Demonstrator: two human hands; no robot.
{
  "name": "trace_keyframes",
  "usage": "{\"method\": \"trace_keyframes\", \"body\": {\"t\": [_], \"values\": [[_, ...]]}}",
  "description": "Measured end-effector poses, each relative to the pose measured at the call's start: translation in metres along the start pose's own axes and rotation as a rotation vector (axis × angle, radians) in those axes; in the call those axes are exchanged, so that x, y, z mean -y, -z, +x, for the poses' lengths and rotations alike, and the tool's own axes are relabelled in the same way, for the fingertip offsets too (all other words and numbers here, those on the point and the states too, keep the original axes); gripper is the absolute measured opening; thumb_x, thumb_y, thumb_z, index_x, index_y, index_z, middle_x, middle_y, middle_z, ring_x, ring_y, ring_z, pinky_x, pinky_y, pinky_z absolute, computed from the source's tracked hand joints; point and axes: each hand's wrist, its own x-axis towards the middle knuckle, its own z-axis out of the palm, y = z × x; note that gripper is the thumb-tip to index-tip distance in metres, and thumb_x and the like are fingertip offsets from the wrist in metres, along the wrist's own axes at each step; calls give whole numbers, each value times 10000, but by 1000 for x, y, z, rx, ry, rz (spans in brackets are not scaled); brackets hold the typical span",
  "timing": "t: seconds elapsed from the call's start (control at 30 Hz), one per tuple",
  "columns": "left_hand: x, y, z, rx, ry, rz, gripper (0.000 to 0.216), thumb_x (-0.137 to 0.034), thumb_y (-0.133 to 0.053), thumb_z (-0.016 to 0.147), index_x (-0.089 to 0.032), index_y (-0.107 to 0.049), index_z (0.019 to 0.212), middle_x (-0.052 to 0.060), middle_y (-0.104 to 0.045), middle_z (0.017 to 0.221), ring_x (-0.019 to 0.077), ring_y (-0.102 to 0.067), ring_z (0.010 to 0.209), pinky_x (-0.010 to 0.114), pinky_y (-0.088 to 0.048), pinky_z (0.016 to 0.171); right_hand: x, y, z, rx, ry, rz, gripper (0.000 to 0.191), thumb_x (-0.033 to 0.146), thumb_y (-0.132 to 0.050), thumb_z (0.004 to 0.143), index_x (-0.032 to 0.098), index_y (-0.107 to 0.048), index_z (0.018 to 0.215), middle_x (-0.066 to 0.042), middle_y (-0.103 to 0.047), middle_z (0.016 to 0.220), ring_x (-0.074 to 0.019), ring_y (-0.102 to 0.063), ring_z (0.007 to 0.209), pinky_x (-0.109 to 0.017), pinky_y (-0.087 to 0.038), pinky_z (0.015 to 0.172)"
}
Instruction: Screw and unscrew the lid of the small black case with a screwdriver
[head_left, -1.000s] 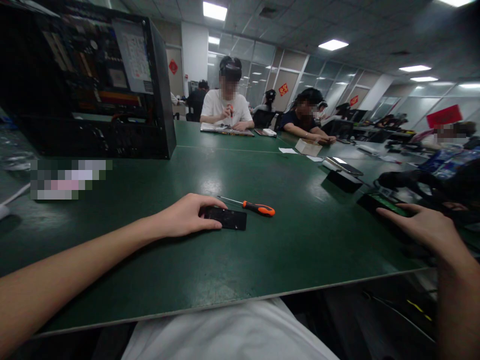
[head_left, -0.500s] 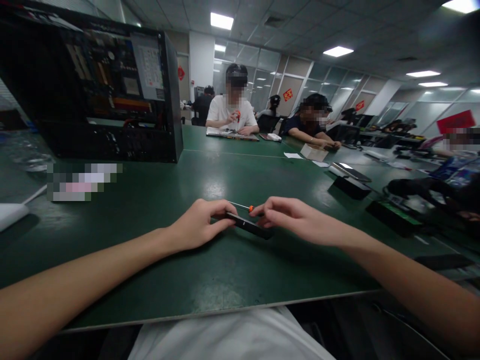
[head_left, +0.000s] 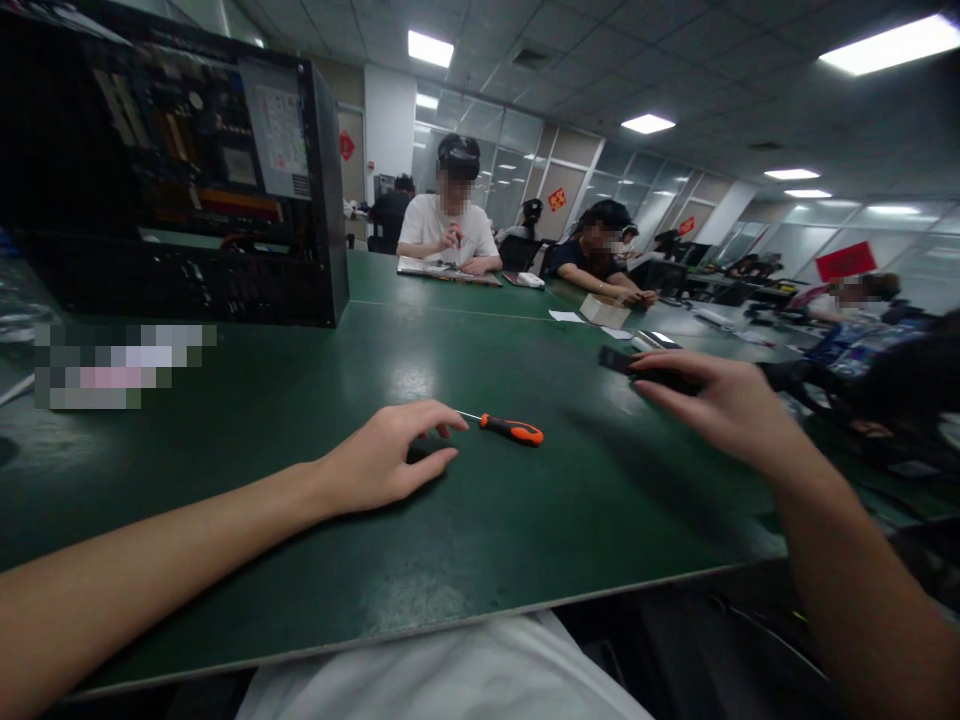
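Note:
My left hand [head_left: 397,450] rests on the green tabletop with thumb and fingers apart and nothing in them. Just past its fingertips lies a screwdriver [head_left: 514,431] with an orange and black handle; its thin metal shaft points left, the tip hidden behind my fingers. Off to the right, my right hand [head_left: 709,400] is raised above the table. Between its thumb and fingers it grips a flat black rectangular piece [head_left: 616,359], slightly blurred and partly covered by the fingers; its exact kind cannot be made out.
An open black computer case [head_left: 326,200] stands at the left on the green table [head_left: 375,540]. Across the table, one person in a white shirt [head_left: 450,230] works on a flat thing. A small box [head_left: 606,310] and papers [head_left: 566,316] lie at the back right, with dark items beyond my right hand.
My right hand has carried the black piece up and away to the right. My left hand has let go of it and stayed put. The screwdriver's handle is now uncovered.

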Motion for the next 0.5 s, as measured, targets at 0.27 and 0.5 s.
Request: {"method": "trace_keyframes", "body": {"t": [0.27,0.5], "values": [[2,-1,2,101,-77,-3,211,-213,-556,975,-193,-661,1157,81,-702,1178,209,-661,1088,326,-503,977,-143,43,-27,46,-598,-541,301,440,-637,806,218,-790,939,-154,-736,834,-345,-673,822,-423,-460,746],[2,0,2,98,-109,-4,184,-190,-549,977,-189,-690,1096,87,-692,1198,201,-664,1106,309,-504,988,-171,35,-43,38,-601,-471,277,451,-642,795,245,-799,892,-133,-742,820,-329,-677,840,-411,-470,759]]}}
